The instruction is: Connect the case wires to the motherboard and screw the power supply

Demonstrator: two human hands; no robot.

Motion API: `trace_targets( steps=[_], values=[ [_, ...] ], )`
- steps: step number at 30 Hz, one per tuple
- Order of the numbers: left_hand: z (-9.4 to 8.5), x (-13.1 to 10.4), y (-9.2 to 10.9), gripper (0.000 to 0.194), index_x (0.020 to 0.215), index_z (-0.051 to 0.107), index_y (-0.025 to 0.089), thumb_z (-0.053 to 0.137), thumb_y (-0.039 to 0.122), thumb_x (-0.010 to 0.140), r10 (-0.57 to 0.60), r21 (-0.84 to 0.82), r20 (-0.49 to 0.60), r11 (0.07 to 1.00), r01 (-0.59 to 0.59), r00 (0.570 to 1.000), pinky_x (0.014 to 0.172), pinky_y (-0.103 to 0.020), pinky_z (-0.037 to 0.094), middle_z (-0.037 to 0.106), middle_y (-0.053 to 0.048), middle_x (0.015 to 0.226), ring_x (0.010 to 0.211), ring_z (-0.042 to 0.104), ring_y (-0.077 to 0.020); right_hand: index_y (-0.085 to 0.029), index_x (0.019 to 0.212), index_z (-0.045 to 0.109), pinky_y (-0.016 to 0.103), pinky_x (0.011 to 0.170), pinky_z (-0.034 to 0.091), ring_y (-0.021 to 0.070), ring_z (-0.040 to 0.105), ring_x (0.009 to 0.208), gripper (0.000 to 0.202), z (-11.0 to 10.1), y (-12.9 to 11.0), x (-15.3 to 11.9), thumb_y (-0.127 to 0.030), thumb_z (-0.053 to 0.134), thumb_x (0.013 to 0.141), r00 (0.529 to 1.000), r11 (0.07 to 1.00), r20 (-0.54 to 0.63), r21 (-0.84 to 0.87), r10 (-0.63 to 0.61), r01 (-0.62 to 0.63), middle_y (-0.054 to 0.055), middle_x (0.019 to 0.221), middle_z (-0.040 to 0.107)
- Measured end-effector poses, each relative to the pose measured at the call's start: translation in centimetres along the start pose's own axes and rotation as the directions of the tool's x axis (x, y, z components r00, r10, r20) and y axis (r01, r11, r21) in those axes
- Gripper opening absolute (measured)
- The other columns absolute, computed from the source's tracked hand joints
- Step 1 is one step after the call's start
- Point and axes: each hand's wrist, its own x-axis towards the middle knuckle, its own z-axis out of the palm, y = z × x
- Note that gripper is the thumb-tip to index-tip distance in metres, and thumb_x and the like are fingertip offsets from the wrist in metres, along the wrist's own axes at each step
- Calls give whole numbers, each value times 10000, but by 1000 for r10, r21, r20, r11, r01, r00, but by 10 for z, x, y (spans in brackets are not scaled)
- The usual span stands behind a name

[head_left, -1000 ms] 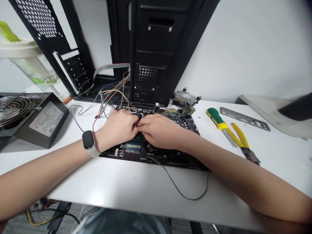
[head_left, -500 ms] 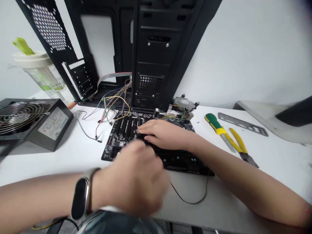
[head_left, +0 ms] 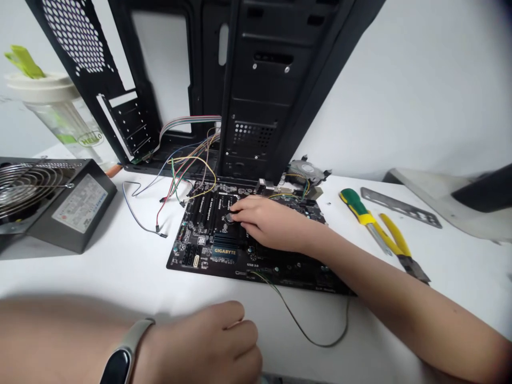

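A black Gigabyte motherboard (head_left: pixel 224 253) lies flat on the white table. My right hand (head_left: pixel 272 221) reaches across it from the right, its fingertips pressed at the edge of a silver coin cell battery (head_left: pixel 229 217) beside the long slots. The fingers partly cover the battery, and the palm and forearm hide much of the board behind. Closer to me, below the board, my left hand (head_left: pixel 208 344) is curled into a loose fist, with a wristband on its wrist. Whatever its fingers may hold is hidden.
Behind the board stands a black computer case (head_left: pixel 256 106) with loose coloured wires (head_left: pixel 188 165). A power supply (head_left: pixel 76 208) sits at left, near a lidded cup (head_left: pixel 60 112). On the right are a screwdriver (head_left: pixel 358 208), pliers (head_left: pixel 400 242) and a metal plate (head_left: pixel 400 205); a CPU fan (head_left: pixel 306 170) is at the back.
My left hand has moved down and toward me, off the view of the board, uncovering its lower left part. My right hand stays at the coin cell battery.
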Motion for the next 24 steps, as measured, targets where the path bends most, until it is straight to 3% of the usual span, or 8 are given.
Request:
trace_targets(
  steps=[5, 9, 14, 24],
  values=[
    [-1, -4, -4, 210, 711, 602, 202, 533, 185, 909, -64, -46, -24, 997, 63, 998, 641, -311, 450, 651, -11, 814, 707, 539, -160, -106, 963, 729, 359, 933, 510, 208, 663, 989, 211, 1, -2, 7, -115, 546, 859, 990, 986, -45, 101, 134, -129, 100, 1036, 732],
    [3, -4, -6, 156, 781, 613, 187, 529, 210, 911, -137, -30, -79, 990, 135, 987, 723, -341, 480, 698, -47, 995, 823, 596, -189, -93, 893, 740, 342, 916, 496, 210, 654, 964, 173, 3, -6, 15, -137, 579, 844, 975, 973, -45, 95, 217, -212, 120, 1009, 718],
    [13, -6, -3, 153, 801, 591, 174, 536, 270, 907, -222, 16, -63, 975, 223, 973, 681, -353, 484, 696, -80, 998, 830, 613, -218, -97, 781, 729, 304, 823, 480, 170, 617, 835, 155, 4, -9, 21, -97, 577, 811, 959, 955, -4, 88, 285, -283, 98, 888, 672],
    [15, -5, -3, 79, 823, 563, 176, 588, 237, 866, -205, 1, -19, 979, 205, 979, 647, -340, 490, 687, -83, 956, 827, 628, -230, -117, 697, 642, 296, 769, 431, 170, 554, 801, 160, 7, -4, 22, -148, 600, 848, 981, 978, -2, 71, 195, -195, 72, 775, 621]
  ],
)
